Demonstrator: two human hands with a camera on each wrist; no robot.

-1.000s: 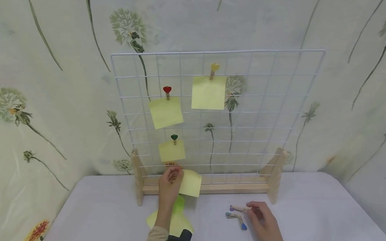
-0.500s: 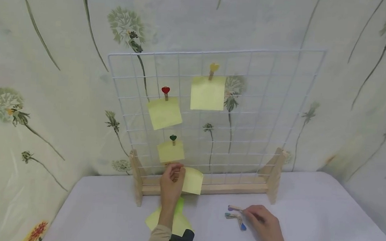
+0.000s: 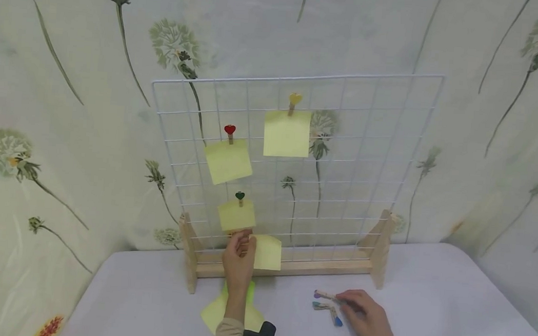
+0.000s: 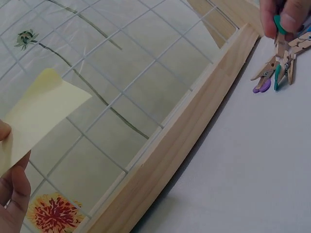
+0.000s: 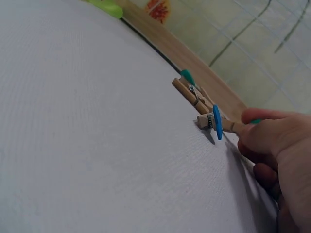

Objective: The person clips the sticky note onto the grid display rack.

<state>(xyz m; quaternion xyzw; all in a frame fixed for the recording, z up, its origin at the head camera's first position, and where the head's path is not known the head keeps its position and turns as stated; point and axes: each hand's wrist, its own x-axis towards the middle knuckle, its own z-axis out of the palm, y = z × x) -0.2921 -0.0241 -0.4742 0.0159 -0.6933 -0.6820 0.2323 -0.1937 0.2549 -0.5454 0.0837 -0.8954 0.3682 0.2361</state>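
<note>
My left hand (image 3: 238, 264) pinches a yellow sticky note (image 3: 267, 252) by its left edge, in front of the lower part of the white wire grid (image 3: 325, 156). Down on the table, my right hand (image 3: 366, 318) pinches a small wooden clothespin (image 4: 280, 43) with a green top between thumb and fingers. Beside it lie more mini clothespins: one with a purple top (image 4: 262, 86), one with a teal top (image 5: 187, 76) and one with a blue top (image 5: 217, 122). They lie close together, partly overlapping in the left wrist view.
Three yellow notes hang on the grid from clothespins with red (image 3: 230, 129), yellow (image 3: 295, 98) and green (image 3: 240, 195) hearts. A wooden stand (image 3: 290, 267) holds the grid up. More notes (image 3: 214, 311) lie under my left forearm. Flowered cloth (image 3: 65, 176) hangs behind.
My right hand has moved slightly left, its fingers closing on a clothespin. The left hand keeps hold of the sticky note, which hangs straighter. The head view has shifted a little.
</note>
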